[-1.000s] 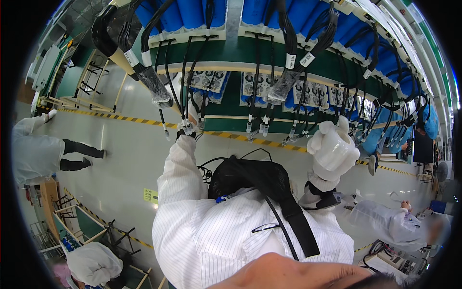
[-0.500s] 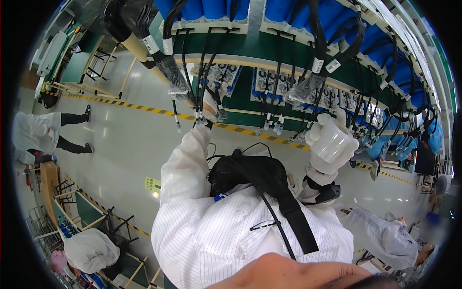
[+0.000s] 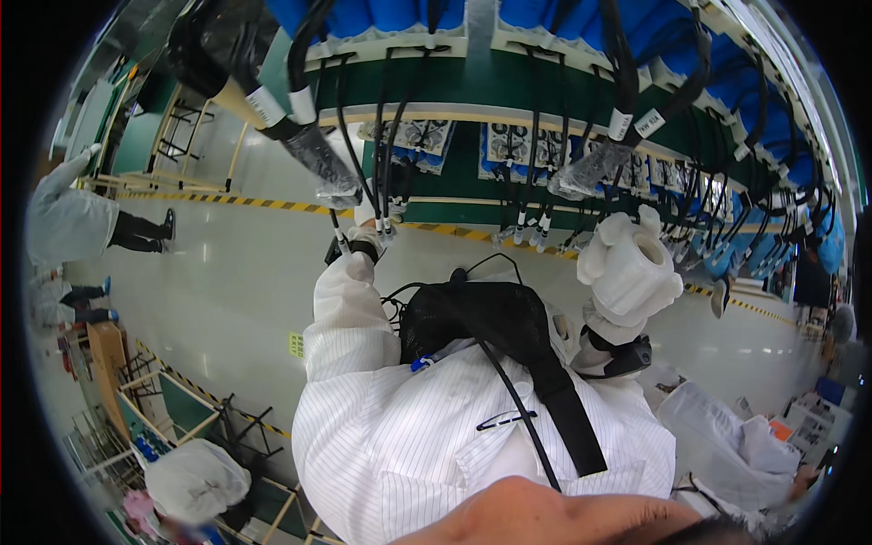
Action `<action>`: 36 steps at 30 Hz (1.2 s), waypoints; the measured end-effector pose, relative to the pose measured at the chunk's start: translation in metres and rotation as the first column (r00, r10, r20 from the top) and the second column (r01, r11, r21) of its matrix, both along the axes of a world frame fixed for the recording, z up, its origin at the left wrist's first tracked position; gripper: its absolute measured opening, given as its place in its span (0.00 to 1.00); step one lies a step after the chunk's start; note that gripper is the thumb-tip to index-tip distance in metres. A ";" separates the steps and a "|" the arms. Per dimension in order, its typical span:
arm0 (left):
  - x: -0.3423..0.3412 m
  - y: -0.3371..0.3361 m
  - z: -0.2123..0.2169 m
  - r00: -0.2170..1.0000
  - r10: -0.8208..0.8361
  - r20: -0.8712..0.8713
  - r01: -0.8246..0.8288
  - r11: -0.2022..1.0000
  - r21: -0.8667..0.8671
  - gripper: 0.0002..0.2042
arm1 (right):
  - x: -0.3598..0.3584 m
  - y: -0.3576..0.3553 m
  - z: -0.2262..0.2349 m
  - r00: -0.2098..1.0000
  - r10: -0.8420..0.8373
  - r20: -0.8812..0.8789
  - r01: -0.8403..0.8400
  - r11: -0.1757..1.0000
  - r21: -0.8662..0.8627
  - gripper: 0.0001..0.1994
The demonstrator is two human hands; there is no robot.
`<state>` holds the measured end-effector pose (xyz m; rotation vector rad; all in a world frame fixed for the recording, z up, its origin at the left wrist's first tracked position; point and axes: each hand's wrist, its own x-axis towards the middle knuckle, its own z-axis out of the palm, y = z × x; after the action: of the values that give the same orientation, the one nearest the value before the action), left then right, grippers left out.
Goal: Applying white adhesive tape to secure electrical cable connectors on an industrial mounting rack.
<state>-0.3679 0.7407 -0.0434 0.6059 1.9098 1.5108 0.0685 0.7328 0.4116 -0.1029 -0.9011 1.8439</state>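
Note:
My right hand [image 3: 604,243], in a white glove, is closed around a wide roll of clear film or tape [image 3: 640,277] with its hollow core facing up. It is held in front of the bench, right of centre. My left hand [image 3: 366,213], also gloved, is behind thin black hanging cables [image 3: 383,173] at the bench's left end. The cables and their clear-capped tips hide most of its fingers, so its grip does not show. Close by hangs a thick cable bundle [image 3: 318,163] wrapped in clear film. Another wrapped bundle [image 3: 581,173] hangs between my hands.
Blue cylinders [image 3: 391,14] stand in rows on the green upper shelf [image 3: 436,86]. Trays of round metallic parts [image 3: 518,145] sit on the lower level. More cables dangle along the right. People in white coats [image 3: 73,222] are at the left and at both lower corners.
My left hand has drawn left and down among the hanging cables. The roll in my right hand has tilted, so its hollow core now shows. A person at the far left has raised an arm.

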 end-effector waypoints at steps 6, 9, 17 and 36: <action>0.063 0.013 0.085 0.615 -0.423 -0.665 -0.157 0.761 -0.629 0.08 | 0.016 -0.010 -0.009 0.972 -0.169 0.165 0.176 0.984 -0.034 0.24; 0.060 0.021 0.085 0.679 -0.368 -0.635 -0.136 0.787 -0.601 0.09 | 0.002 -0.024 0.010 0.978 -0.202 0.059 0.205 0.978 -0.047 0.25; 0.018 0.075 0.076 0.831 -0.243 -0.500 -0.069 0.847 -0.527 0.10 | 0.041 -0.033 -0.015 0.950 -0.184 0.252 0.209 0.975 -0.076 0.27; 0.080 -0.025 0.099 0.891 -0.374 -0.258 0.264 0.889 -0.374 0.26 | 0.018 -0.029 -0.019 0.997 -0.082 -0.014 0.081 0.995 -0.057 0.40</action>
<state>-0.2875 0.7158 0.0560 1.0082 2.1130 0.8915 0.0867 0.7039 0.3923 -0.1578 -0.8223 1.7924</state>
